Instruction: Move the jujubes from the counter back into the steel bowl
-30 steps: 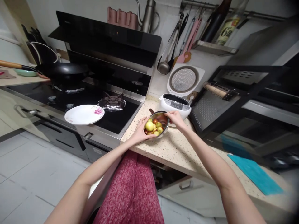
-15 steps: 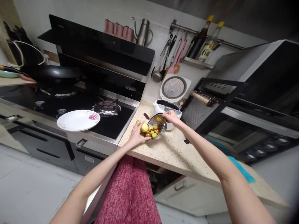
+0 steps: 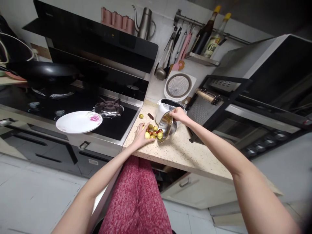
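We tipped the round silver metal bowl (image 3: 164, 124) further — small round green-and-brown fruits (image 3: 155, 129) spilled onto the speckled beige counter (image 3: 168, 152).

speckled counter (image 3: 176, 155) | loose fruit (image 3: 155, 129) | rice cooker (image 3: 160, 111) | brown strip (image 3: 150, 116)

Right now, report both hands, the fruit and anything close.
Right hand grips tilted metal bowl by its rim. Left hand cupped by loose fruit on counter. Open rice cooker just behind bowl.

right hand (image 3: 179, 115) gripping tilted metal bowl (image 3: 165, 125) by its rim, left hand (image 3: 140, 135) cupped against green and brown jujubes (image 3: 155, 133) on speckled countertop (image 3: 170, 152), white rice cooker (image 3: 159, 112) behind, lid raised, floral plate (image 3: 78, 123) on gas cooktop (image 3: 129, 125)
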Demonstrator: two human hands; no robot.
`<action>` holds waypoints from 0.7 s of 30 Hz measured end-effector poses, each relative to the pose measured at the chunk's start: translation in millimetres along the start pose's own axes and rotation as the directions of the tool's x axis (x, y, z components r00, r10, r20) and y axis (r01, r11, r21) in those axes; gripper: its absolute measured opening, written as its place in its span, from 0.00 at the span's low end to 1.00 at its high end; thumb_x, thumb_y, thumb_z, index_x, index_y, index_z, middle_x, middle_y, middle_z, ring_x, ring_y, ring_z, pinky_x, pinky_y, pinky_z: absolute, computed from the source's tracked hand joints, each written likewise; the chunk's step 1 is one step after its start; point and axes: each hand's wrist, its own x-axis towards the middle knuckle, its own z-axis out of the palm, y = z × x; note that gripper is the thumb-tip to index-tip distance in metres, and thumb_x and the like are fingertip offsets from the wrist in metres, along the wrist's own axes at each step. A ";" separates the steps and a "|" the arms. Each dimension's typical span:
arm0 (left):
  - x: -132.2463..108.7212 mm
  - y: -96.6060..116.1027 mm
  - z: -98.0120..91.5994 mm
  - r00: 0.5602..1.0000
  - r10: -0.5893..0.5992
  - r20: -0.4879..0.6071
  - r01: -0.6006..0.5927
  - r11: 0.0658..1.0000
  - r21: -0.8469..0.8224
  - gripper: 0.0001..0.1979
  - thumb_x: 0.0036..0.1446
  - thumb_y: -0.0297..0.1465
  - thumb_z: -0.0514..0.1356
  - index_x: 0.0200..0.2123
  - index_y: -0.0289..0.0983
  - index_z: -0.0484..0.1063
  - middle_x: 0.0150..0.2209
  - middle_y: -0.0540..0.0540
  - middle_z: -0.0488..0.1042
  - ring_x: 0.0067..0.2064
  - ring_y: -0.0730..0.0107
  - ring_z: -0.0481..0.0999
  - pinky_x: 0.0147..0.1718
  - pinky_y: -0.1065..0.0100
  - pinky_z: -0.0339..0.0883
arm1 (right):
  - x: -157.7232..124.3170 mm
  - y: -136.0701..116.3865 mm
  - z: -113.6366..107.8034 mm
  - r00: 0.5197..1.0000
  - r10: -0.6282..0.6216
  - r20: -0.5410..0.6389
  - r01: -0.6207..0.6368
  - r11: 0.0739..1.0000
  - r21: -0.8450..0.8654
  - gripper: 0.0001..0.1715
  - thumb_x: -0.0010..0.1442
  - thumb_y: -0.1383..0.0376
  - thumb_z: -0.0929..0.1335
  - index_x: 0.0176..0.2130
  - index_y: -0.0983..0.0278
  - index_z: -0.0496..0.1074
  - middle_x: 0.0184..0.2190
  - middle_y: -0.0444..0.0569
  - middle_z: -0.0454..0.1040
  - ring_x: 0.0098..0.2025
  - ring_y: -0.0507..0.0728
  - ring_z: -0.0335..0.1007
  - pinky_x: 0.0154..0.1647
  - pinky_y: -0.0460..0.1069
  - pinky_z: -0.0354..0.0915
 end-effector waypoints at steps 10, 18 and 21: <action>-2.6 0.5 -2.1 0.999 0.021 0.038 -0.024 0.996 0.082 0.54 0.48 0.40 0.76 0.73 0.49 0.53 0.73 0.33 0.51 0.75 0.35 0.46 0.67 0.34 0.52 | -19.9 -4.0 -9.4 0.999 -0.014 -0.039 0.010 0.994 -0.112 0.18 0.56 0.66 0.67 0.17 0.63 0.67 0.14 0.46 0.69 0.24 0.54 0.69 0.30 0.46 0.61; -3.8 1.0 -3.2 0.996 0.088 0.023 -0.090 0.988 0.127 0.51 0.50 0.41 0.75 0.72 0.46 0.54 0.71 0.33 0.55 0.76 0.37 0.46 0.68 0.37 0.50 | -50.7 43.0 -24.7 0.992 0.019 -0.122 -0.018 1.000 0.010 0.19 0.55 0.62 0.67 0.16 0.61 0.63 0.11 0.42 0.62 0.19 0.51 0.62 0.24 0.46 0.57; -5.1 3.1 -4.7 0.991 0.132 0.024 -0.134 0.979 0.153 0.51 0.50 0.40 0.76 0.72 0.45 0.54 0.72 0.33 0.54 0.77 0.38 0.44 0.71 0.39 0.43 | -67.4 70.6 -32.1 0.988 0.029 -0.149 0.001 0.980 0.200 0.22 0.55 0.58 0.69 0.16 0.61 0.59 0.10 0.40 0.59 0.16 0.49 0.57 0.20 0.45 0.52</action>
